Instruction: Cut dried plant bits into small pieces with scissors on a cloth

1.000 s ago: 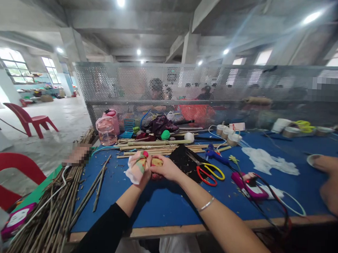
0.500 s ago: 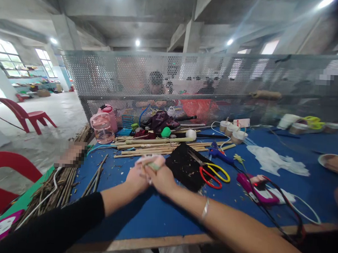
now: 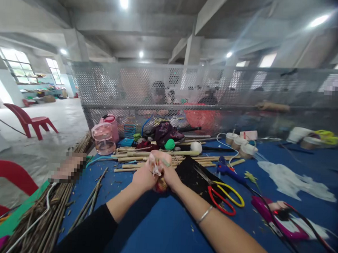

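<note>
My left hand [image 3: 146, 175] and my right hand [image 3: 170, 172] are pressed together above the blue tabletop [image 3: 163, 232], fingers closed. A small crumpled whitish piece [image 3: 156, 170] shows between them. Below it a rounded red-and-yellow thing [image 3: 161, 185] peeks out, too blurred to name. A pale green bit [image 3: 166, 163] lies against my right fingers. To the right of my hands, scissors [image 3: 215, 185] with red and yellow handles rest partly on a black cloth [image 3: 193, 180]. Cut bamboo sticks [image 3: 139, 154] lie just behind my hands.
At the right lie a blue glue gun [image 3: 229, 169], a magenta device [image 3: 288, 223] with cables and a white crumpled cloth [image 3: 293, 178]. Behind stand a pink bottle [image 3: 103, 138], a green ball [image 3: 169, 144] and paper cups [image 3: 247, 149]. Brown twigs [image 3: 51, 211] line the left edge.
The view has shifted, so the table things appear lower and mostly further right. My hands have turned, still together, and the red-and-yellow thing now shows under them. The co-worker's hand at the right has left view.
</note>
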Tool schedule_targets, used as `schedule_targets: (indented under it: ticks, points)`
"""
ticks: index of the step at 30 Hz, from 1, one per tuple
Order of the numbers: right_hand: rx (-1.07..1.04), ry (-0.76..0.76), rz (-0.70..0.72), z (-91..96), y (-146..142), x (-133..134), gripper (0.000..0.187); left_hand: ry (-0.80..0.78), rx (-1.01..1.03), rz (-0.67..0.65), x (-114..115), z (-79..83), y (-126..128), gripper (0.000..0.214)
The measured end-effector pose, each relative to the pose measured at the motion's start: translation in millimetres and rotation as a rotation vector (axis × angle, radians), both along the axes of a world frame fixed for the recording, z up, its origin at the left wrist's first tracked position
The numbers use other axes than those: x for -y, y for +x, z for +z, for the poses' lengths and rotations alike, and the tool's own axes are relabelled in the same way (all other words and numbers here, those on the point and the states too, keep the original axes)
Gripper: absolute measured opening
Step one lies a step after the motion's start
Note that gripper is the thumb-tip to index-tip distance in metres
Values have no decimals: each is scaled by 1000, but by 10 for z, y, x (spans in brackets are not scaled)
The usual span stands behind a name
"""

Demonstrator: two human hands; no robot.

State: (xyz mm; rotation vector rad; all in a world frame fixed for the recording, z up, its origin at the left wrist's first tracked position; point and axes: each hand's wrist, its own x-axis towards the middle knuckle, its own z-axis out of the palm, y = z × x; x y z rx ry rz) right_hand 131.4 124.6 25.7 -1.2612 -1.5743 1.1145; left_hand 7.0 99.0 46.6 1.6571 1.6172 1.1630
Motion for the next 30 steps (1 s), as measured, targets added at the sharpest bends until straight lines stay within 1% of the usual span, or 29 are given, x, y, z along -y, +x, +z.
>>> schedule_targets:
  ticks: [2, 3, 4, 6, 8, 9, 11, 12, 14, 16, 18, 19, 20, 23, 26, 28, 30]
  points:
    - [-58, 3, -13, -3, -6, -59, 66, 29, -147, -40, -20, 109, -48, 14]
    - [-91, 5, -6, -7, 0, -70, 68, 47, -189, -69, -13, 135, -76, 12]
    - [-114, 13, 3, -8, 12, -73, 68, 60, -183, -109, 1, 145, -105, 11]
    - [-117, 48, 3, 1, 59, -60, 69, 36, -36, -218, 42, 132, -153, 15]
    - [-85, 89, -33, 25, 122, -28, 68, -72, 157, -304, 88, 97, -175, 25]
    - [-85, 98, -51, 40, 152, -3, 67, -141, 238, -313, 110, 77, -173, 30]
    - [-121, 107, -72, 67, 196, 63, 63, -234, 326, -285, 146, 36, -140, 36]
    - [-131, 102, -71, 79, 208, 104, 62, -240, 335, -261, 157, 13, -111, 38]
    - [-96, 124, -83, 110, 214, 191, 59, -186, 323, -200, 169, -33, -40, 38]
    - [23, 244, -140, 165, 211, 266, 55, -123, 330, -109, 178, -71, 26, 38]
    - [140, 383, -212, 248, 213, 314, 49, -119, 400, -33, 198, -83, 66, 39]
    - [177, 414, -226, 297, 217, 327, 48, -126, 447, -5, 215, -76, 74, 40]
    - [197, 406, -218, 346, 223, 336, 48, -130, 491, 17, 237, -62, 73, 40]
    - [157, 307, -144, 468, 250, 356, 50, -103, 594, 66, 310, 8, 36, 38]
    - [-8, 260, -89, 521, 317, 400, 43, -106, 686, 107, 360, 58, -44, 33]
    - [-136, 214, 16, 515, 411, 446, 38, -105, 731, 155, 371, 51, -123, 29]
    - [-187, 165, 150, 481, 552, 500, 31, -72, 741, 208, 368, 10, -224, 24]
